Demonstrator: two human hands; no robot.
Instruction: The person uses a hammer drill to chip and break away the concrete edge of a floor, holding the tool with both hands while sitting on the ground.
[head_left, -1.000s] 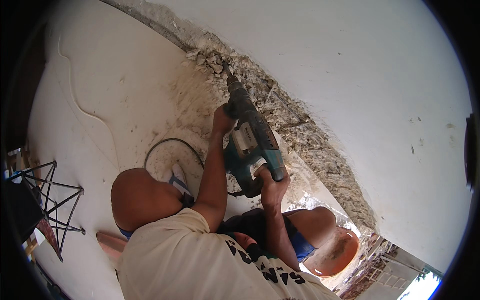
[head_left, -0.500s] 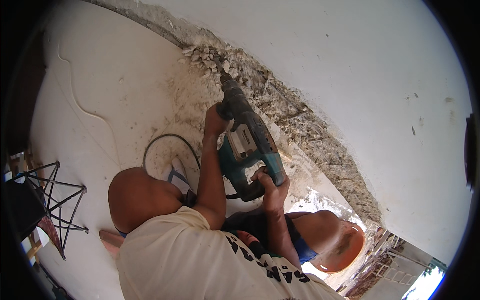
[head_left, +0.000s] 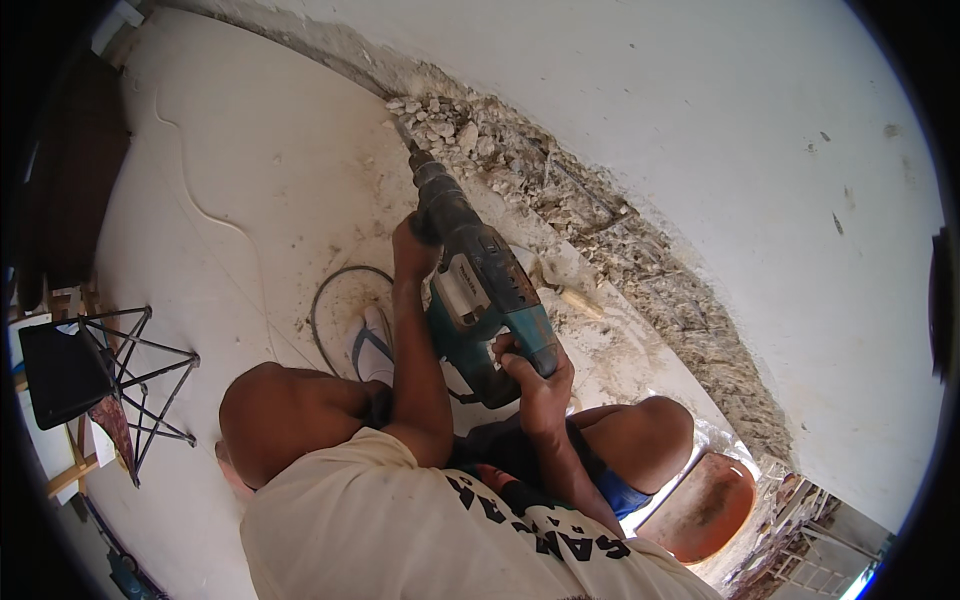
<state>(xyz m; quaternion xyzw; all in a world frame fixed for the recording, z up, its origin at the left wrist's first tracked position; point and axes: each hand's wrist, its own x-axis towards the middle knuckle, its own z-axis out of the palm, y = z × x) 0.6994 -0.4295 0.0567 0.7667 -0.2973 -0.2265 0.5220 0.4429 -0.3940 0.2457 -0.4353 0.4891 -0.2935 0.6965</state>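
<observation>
Chipped wall (head_left: 720,220); lettered shirt (head_left: 370,520); left fingers (head_left: 411,235), right fingers (head_left: 518,368) clenched round labelled drill (head_left: 488,270).

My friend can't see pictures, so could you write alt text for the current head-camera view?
A person's left hand grips a teal power hammer near its front, the right hand its rear handle. Its bit points at rubble along a white wall; an orange basin sits lower right, a black folding seat far left.

Drill bit (head_left: 406,136) shifted left to edge of rubble (head_left: 437,124).
</observation>
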